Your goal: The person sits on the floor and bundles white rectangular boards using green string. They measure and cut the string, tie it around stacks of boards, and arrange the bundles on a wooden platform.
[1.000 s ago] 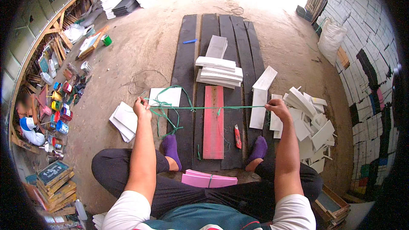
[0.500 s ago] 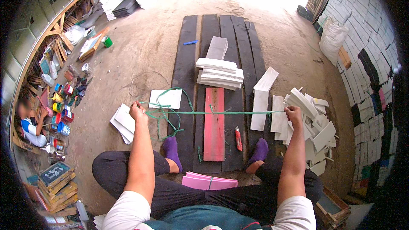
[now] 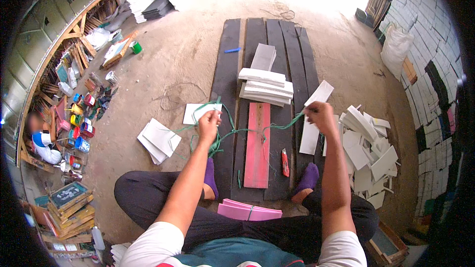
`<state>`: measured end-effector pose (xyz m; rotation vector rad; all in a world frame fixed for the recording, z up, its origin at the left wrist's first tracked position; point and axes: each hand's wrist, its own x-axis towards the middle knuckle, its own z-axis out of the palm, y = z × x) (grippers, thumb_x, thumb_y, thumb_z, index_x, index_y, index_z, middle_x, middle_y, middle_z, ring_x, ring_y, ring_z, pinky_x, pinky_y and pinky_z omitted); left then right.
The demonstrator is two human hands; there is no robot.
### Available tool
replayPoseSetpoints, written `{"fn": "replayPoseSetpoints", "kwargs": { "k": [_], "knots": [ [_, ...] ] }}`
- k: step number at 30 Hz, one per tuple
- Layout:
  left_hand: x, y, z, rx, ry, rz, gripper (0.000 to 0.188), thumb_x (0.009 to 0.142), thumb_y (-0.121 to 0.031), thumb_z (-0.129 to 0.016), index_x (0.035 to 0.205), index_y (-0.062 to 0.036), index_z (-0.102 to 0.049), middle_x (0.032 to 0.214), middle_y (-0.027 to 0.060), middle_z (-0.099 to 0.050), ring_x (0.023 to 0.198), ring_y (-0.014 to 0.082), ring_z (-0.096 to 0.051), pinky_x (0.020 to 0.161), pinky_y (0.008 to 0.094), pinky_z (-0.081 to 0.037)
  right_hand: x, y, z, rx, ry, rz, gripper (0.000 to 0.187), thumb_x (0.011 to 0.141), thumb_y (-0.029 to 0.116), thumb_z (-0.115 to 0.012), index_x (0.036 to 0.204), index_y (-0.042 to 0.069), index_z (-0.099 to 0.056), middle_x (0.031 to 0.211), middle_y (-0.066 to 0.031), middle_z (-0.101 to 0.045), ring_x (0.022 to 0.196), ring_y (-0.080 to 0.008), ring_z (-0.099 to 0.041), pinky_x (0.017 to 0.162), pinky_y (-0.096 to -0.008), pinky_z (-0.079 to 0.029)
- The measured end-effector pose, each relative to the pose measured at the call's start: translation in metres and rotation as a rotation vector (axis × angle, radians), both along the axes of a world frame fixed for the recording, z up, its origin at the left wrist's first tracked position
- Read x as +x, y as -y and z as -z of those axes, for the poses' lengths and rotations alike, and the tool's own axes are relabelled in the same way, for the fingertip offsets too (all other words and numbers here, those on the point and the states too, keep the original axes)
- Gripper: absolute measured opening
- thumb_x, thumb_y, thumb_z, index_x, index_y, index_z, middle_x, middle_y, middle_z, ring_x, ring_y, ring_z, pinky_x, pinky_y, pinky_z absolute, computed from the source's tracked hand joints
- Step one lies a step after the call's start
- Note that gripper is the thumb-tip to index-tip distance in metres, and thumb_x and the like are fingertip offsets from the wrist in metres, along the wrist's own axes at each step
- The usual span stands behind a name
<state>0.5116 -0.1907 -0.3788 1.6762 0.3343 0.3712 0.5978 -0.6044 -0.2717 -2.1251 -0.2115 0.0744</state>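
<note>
Down on the dark floorboards (image 3: 225,69), the person sits with both feet braced either side of a pink board (image 3: 258,143). Left hand (image 3: 209,124) has its grip pinched on a green strap (image 3: 242,131), fingers closed around it above a loose green tangle; right hand (image 3: 320,114) has its grip closed on the strap's other end. Between them the strap sags across the pink board, just short of the stack of white panels (image 3: 264,86). To do this well, I'd judge, both hands should pull evenly, keep the strap flat and untwisted, and steer it clear of the red cutter (image 3: 285,155) lying beside the board. Loose white panels (image 3: 366,143) crowd the right elbow, so mind the sweep.
</note>
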Motion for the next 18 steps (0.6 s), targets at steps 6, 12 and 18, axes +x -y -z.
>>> {"fn": "replayPoseSetpoints", "kwargs": {
  "k": [6, 12, 18],
  "knots": [
    [-0.011, 0.067, -0.046, -0.3, 0.155, 0.293, 0.026, 0.107, -0.02, -0.054, 0.109, 0.0005, -0.07, 0.096, 0.007, -0.074, 0.089, 0.0154, -0.07, 0.087, 0.0308, -0.055, -0.042, -0.107, -0.042, 0.078, -0.059, -0.451, 0.019, 0.086, 0.005, -0.073, 0.103, -0.003, -0.066, 0.084, -0.0163, -0.073, 0.077, -0.0231, -0.073, 0.067, -0.0381, -0.057],
    [-0.028, 0.111, -0.086, -0.53, 0.039, 0.437, 0.024, 0.108, -0.021, -0.052, 0.109, -0.0026, -0.068, 0.096, 0.0067, -0.073, 0.079, 0.0167, -0.07, 0.074, 0.0327, -0.057, -0.054, -0.133, -0.045, 0.026, 0.079, -0.479, 0.018, 0.089, 0.004, -0.074, 0.098, -0.005, -0.061, 0.076, -0.0119, -0.071, 0.069, -0.0143, -0.069, 0.063, -0.0333, -0.056],
    [-0.028, 0.115, -0.073, -0.435, -0.008, 0.345, 0.021, 0.106, -0.023, -0.055, 0.1, -0.0083, -0.068, 0.076, -0.0005, -0.063, 0.061, 0.0073, -0.056, 0.053, 0.0244, -0.047, -0.051, -0.132, -0.041, 0.086, 0.101, -0.475, 0.01, 0.09, 0.003, -0.072, 0.096, -0.004, -0.067, 0.077, -0.0077, -0.071, 0.07, -0.0102, -0.064, 0.064, -0.029, -0.055]
  ]
}}
